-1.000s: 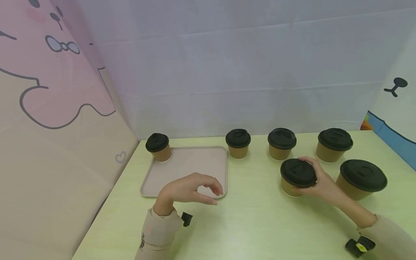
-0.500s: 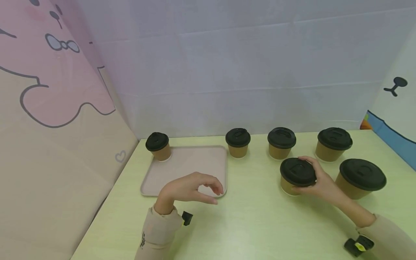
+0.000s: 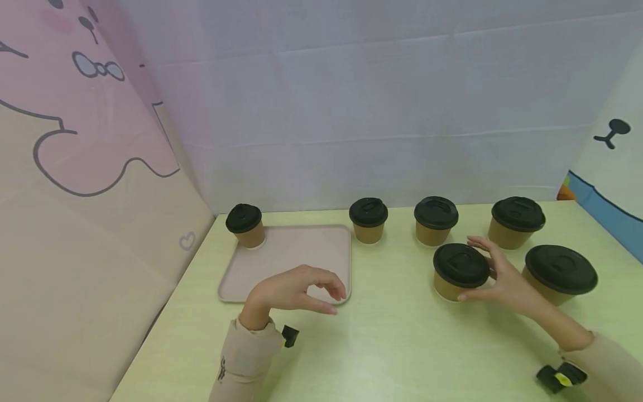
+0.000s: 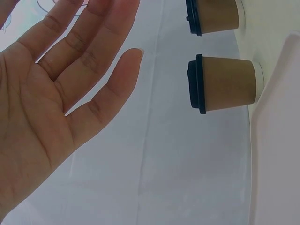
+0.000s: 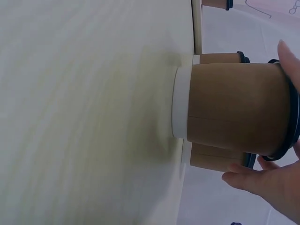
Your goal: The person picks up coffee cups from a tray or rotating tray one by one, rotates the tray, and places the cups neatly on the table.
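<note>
A brown paper cup with a black lid [image 3: 460, 268] stands upright on the table, in front of the back row of cups. My right hand [image 3: 509, 287] is spread around its right side, the thumb by the front and the fingers standing off from the lid. In the right wrist view that same cup [image 5: 236, 105] sits with its base on the tabletop, between thumb and fingers. My left hand [image 3: 301, 289] hovers over the front edge of a beige tray [image 3: 301, 251], fingers relaxed and holding nothing; its palm [image 4: 33, 103] shows in the left wrist view.
One lidded cup [image 3: 248, 234] stands at the tray's back left corner. Along the back of the table are a small cup [image 3: 369, 220], a bigger one [image 3: 435, 220] and a wide one [image 3: 516, 222]. The largest cup [image 3: 560, 273] stands right behind my right hand. A cloth wall [image 3: 377, 123] borders the table.
My right hand has loosened from the lidded cup: its fingers have moved off the lid to the right. The cup stays in place. My left hand has hardly moved.
</note>
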`<state>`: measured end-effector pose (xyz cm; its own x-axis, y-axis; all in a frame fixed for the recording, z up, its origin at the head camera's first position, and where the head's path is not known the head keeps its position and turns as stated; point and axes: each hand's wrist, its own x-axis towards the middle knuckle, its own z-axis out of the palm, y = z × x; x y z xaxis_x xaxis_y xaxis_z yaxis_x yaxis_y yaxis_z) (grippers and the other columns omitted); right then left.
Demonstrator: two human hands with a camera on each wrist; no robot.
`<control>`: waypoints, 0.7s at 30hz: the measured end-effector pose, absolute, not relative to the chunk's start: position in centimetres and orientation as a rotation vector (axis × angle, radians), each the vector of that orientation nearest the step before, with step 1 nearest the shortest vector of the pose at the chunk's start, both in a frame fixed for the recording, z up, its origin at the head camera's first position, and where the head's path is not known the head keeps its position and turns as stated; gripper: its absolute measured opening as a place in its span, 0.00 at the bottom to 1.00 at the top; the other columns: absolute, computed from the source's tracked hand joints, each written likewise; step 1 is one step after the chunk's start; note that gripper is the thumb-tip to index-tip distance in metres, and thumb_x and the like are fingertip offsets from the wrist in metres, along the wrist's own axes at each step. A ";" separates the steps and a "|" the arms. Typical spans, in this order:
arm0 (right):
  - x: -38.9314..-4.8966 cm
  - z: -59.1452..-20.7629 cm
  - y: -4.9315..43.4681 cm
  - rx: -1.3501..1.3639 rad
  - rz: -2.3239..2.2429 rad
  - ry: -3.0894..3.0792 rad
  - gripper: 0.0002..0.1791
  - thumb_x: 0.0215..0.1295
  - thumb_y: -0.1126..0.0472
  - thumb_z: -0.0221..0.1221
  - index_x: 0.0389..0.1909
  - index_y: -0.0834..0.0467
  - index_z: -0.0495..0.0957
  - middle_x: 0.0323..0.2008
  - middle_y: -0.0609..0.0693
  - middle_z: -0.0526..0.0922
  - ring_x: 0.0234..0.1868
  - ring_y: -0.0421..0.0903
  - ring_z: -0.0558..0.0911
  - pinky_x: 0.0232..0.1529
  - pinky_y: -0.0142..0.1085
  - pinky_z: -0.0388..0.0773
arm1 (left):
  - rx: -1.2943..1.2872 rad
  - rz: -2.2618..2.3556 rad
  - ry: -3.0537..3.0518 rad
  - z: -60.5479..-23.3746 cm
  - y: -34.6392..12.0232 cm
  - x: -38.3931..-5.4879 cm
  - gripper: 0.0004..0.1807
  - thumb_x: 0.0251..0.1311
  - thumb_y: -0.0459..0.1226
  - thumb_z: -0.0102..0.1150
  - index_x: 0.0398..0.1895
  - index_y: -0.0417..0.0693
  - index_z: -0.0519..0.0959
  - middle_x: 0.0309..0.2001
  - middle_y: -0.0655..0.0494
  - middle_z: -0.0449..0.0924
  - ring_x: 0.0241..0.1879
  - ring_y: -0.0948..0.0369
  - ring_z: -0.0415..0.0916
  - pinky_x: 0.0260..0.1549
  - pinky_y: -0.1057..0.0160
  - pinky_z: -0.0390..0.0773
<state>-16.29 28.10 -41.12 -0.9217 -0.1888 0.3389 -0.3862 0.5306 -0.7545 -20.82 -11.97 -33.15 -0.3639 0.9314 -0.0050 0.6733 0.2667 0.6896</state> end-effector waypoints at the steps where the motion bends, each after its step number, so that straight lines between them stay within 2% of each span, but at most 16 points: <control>1: -16.3 -41.0 28.1 0.507 1.341 -2.537 0.62 0.30 0.73 0.74 0.69 0.59 0.47 0.58 0.24 0.53 0.50 0.18 0.63 0.45 0.19 0.65 | 1.453 0.848 2.132 -33.1 -12.0 -20.8 0.12 0.58 0.40 0.59 0.43 0.48 0.76 0.42 0.58 0.79 0.47 0.68 0.75 0.50 0.70 0.73; 3: -16.2 -40.8 28.2 0.548 1.354 -2.504 0.62 0.29 0.74 0.73 0.68 0.60 0.47 0.60 0.25 0.53 0.53 0.18 0.63 0.47 0.13 0.59 | 1.451 0.849 2.129 -33.1 -11.9 -20.8 0.12 0.58 0.40 0.59 0.43 0.48 0.76 0.42 0.57 0.79 0.47 0.67 0.75 0.50 0.69 0.73; 7: -16.2 -40.3 28.2 0.589 1.366 -2.435 0.60 0.30 0.77 0.71 0.68 0.63 0.47 0.61 0.26 0.55 0.57 0.18 0.59 0.50 0.12 0.56 | 1.456 0.851 2.125 -33.0 -11.9 -20.8 0.12 0.58 0.40 0.59 0.43 0.48 0.76 0.42 0.56 0.79 0.47 0.67 0.75 0.50 0.69 0.73; 14: -16.0 -39.5 28.2 0.558 1.339 -2.383 0.58 0.34 0.80 0.68 0.69 0.58 0.49 0.62 0.29 0.58 0.59 0.20 0.61 0.52 0.12 0.57 | 1.459 0.849 2.131 -33.0 -12.0 -20.7 0.12 0.58 0.40 0.60 0.43 0.48 0.76 0.42 0.58 0.79 0.47 0.68 0.75 0.50 0.70 0.73; 21: -15.8 -38.8 28.0 0.534 1.377 -2.352 0.55 0.37 0.82 0.65 0.69 0.59 0.50 0.63 0.35 0.60 0.59 0.22 0.63 0.49 0.14 0.60 | 1.457 0.855 2.132 -33.0 -12.1 -20.8 0.12 0.58 0.40 0.59 0.44 0.48 0.76 0.42 0.58 0.79 0.47 0.68 0.75 0.50 0.69 0.73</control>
